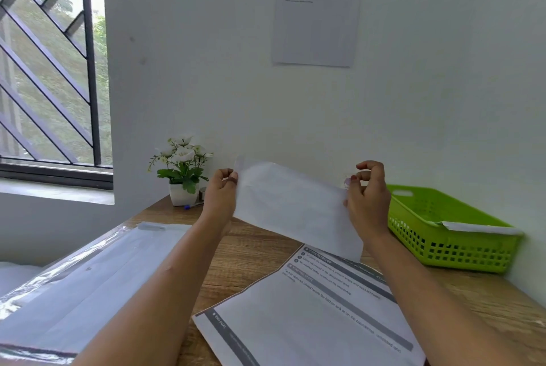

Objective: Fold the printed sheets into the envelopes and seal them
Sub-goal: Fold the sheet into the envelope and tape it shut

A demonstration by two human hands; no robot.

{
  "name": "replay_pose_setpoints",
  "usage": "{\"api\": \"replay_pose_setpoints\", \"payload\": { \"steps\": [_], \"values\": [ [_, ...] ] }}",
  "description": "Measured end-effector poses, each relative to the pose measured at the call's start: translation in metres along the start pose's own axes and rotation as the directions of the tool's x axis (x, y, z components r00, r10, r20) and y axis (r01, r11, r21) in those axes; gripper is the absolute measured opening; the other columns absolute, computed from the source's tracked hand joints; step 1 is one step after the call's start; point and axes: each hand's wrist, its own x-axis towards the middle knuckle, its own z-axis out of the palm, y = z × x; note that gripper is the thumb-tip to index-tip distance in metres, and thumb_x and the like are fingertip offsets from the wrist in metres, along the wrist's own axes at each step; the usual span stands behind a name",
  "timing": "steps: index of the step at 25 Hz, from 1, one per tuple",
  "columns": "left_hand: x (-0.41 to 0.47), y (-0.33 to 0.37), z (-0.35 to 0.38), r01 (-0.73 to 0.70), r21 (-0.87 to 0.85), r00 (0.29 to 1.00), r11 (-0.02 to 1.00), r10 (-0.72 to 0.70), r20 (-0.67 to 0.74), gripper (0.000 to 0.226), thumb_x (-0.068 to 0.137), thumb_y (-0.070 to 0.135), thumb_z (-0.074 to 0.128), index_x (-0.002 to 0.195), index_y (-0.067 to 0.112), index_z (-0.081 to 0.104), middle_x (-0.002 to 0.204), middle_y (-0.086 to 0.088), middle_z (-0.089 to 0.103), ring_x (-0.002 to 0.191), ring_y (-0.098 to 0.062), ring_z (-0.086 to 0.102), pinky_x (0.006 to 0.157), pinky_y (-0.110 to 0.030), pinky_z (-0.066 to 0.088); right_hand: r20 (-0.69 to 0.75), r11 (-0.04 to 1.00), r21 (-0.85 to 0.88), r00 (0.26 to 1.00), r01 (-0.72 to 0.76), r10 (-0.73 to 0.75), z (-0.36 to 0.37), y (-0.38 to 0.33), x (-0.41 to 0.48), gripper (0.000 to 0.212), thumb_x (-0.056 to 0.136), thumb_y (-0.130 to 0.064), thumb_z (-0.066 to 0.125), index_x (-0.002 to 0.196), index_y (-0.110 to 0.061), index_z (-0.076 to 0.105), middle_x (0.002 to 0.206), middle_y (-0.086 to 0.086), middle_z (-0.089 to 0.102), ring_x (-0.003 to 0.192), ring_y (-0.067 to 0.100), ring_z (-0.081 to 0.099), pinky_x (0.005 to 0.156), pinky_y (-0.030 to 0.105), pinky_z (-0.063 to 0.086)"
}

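Nearest, a white printed sheet (310, 315) lies on the wood-grain table (254, 247), headings "END GOAL" & "STEPS TO FOLLOW" legible. Clear-wrapped pack of white envelopes (88, 271) at left. Above the table, left hand (220, 194) pinches one end of a long white paper envelope (292, 206); right hand (367, 197), fingers curled, grips the other. Beyond: lime-green plastic basket (437, 235) at right, white wall w/ taped paper notice (317, 11), text too small.

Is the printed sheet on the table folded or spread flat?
Spread flat: the printed sheet lies on the table with its printed side up, and no fold shows in it.
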Motion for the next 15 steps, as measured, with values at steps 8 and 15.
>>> {"api": "replay_pose_setpoints", "payload": {
  "steps": [8,15],
  "values": [
    [-0.006,0.007,-0.002,0.383,0.077,0.912,0.921,-0.390,0.126,0.019,0.101,0.015,0.038,0.094,0.009,0.055,0.087,-0.010,0.063,0.075,-0.023,0.062,0.057,-0.032,0.054,0.018,0.926,-0.326,0.981,0.191,-0.195,-0.007,-0.015,0.002,0.023,0.091,-0.006,0.047,0.113,-0.012,0.048,0.092,-0.001,0.059,0.070,0.024,0.054,0.058,0.029,0.035],
    [-0.001,-0.008,-0.009,0.139,0.922,0.821,0.362,-0.562,0.097,0.033,0.097,0.018,0.047,0.126,0.002,0.051,0.117,-0.014,0.058,0.099,-0.025,0.058,0.080,-0.032,0.050,0.406,0.761,-0.634,0.898,0.142,0.171,-0.004,0.001,-0.017,0.026,0.092,-0.011,0.039,0.117,-0.018,0.042,0.107,0.008,0.060,0.088,0.031,0.057,0.067,0.032,0.036]
  ]
}}
